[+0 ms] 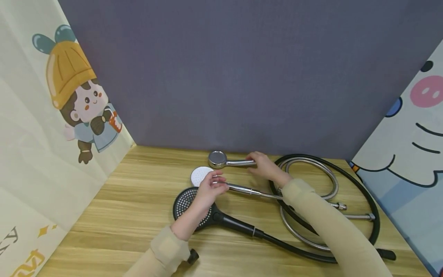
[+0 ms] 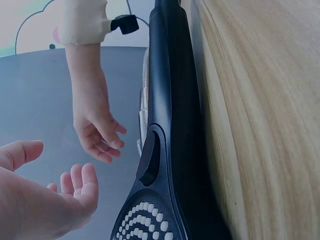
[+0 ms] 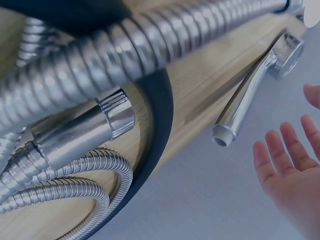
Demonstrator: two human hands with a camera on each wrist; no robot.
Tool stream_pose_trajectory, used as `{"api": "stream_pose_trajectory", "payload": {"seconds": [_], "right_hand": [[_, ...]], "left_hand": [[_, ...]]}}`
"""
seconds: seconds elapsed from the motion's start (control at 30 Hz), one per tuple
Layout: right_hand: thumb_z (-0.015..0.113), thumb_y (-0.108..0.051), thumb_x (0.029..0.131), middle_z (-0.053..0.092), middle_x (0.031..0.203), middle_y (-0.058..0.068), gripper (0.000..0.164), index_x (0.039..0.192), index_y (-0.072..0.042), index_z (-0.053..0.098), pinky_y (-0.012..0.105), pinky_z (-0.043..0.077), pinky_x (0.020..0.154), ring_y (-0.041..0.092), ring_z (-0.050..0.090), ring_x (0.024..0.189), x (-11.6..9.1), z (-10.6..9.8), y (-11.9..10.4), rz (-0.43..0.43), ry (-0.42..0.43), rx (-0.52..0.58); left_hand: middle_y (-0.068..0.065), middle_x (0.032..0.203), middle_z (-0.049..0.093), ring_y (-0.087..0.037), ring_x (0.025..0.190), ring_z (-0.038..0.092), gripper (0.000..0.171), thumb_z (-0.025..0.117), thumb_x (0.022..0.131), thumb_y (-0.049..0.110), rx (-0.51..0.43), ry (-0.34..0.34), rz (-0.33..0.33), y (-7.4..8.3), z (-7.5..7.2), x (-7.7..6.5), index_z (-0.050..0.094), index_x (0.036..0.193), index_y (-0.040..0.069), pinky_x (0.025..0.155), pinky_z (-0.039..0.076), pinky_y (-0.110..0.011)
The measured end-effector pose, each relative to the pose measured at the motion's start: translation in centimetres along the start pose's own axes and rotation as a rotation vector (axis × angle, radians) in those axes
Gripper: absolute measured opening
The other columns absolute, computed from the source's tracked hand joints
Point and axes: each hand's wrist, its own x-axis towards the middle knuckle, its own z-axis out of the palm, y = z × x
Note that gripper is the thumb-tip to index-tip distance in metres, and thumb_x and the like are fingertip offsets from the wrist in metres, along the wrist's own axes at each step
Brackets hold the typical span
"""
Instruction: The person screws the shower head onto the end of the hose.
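Three handheld shower heads lie in a row on the wooden table. Farthest back is a small chrome shower head [image 1: 238,163], whose bare threaded handle end shows in the right wrist view. My right hand [image 1: 265,166] hovers at that handle end, fingers loosely bent and apart from it in the right wrist view. In the middle lies a white-faced shower head [image 1: 199,176] with a chrome handle. Over it is my left hand [image 1: 207,192], its fingers relaxed and holding nothing, partly hiding the neck. Nearest me, the black shower head [image 1: 238,224] is partly covered by my left forearm.
A black hose [image 1: 375,215] and shiny metal hoses [image 1: 333,181] lie coiled at the right, partly under my right forearm. A grey panel [image 1: 221,77] stands behind the table [image 1: 114,215]. Printed cartoon sheets [image 1: 27,154] border both sides.
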Motion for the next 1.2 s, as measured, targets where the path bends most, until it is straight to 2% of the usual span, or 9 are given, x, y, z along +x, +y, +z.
{"api": "stream_pose_trajectory", "payload": {"seconds": [0.13,0.37,0.57,0.87,1.2], "right_hand": [[0.071,-0.012,0.083,0.058,0.117,0.018,0.044,0.121,0.002,0.055,0.047,0.048,0.095,0.034,0.053,0.109,0.7,0.0,0.8,0.019,0.004,0.019],[0.071,-0.009,0.081,0.058,0.112,0.019,0.041,0.117,0.003,0.056,0.050,0.047,0.090,0.036,0.053,0.104,1.1,0.9,2.2,-0.033,0.071,0.005],[0.071,-0.011,0.082,0.056,0.119,0.018,0.045,0.122,0.002,0.055,0.051,0.044,0.096,0.036,0.050,0.111,1.7,1.3,3.7,0.012,0.003,0.014],[0.069,-0.010,0.084,0.051,0.128,0.020,0.052,0.130,0.002,0.048,0.050,0.043,0.101,0.036,0.048,0.118,2.0,1.4,4.9,0.071,-0.115,0.031],[0.070,-0.011,0.083,0.057,0.114,0.018,0.046,0.125,-0.001,0.052,0.046,0.049,0.087,0.033,0.054,0.105,1.9,1.8,4.7,0.122,-0.162,0.056]], "left_hand": [[-0.015,0.110,0.057,-0.018,0.094,0.060,0.050,0.067,0.079,-0.001,-0.001,0.001,0.003,0.0,0.1,0.0,0.048,0.126,0.002,0.081,0.055,-0.027],[-0.016,0.111,0.057,-0.013,0.089,0.060,0.052,0.065,0.080,-0.003,-0.023,0.000,-0.009,-0.3,0.0,-0.2,0.046,0.128,-0.001,0.079,0.054,-0.024],[-0.017,0.112,0.057,-0.013,0.087,0.060,0.052,0.065,0.080,-0.003,-0.029,-0.001,-0.012,-0.4,-0.1,-0.4,0.045,0.128,-0.001,0.078,0.054,-0.024],[-0.028,0.120,0.052,-0.012,0.087,0.061,0.050,0.064,0.083,-0.002,-0.032,-0.016,-0.016,-0.4,-0.1,-0.4,0.044,0.129,-0.002,0.078,0.054,-0.025],[-0.027,0.120,0.051,-0.013,0.088,0.061,0.051,0.064,0.082,-0.002,-0.041,-0.016,-0.017,-0.3,-0.2,-0.5,0.044,0.129,-0.002,0.079,0.054,-0.025]]}}
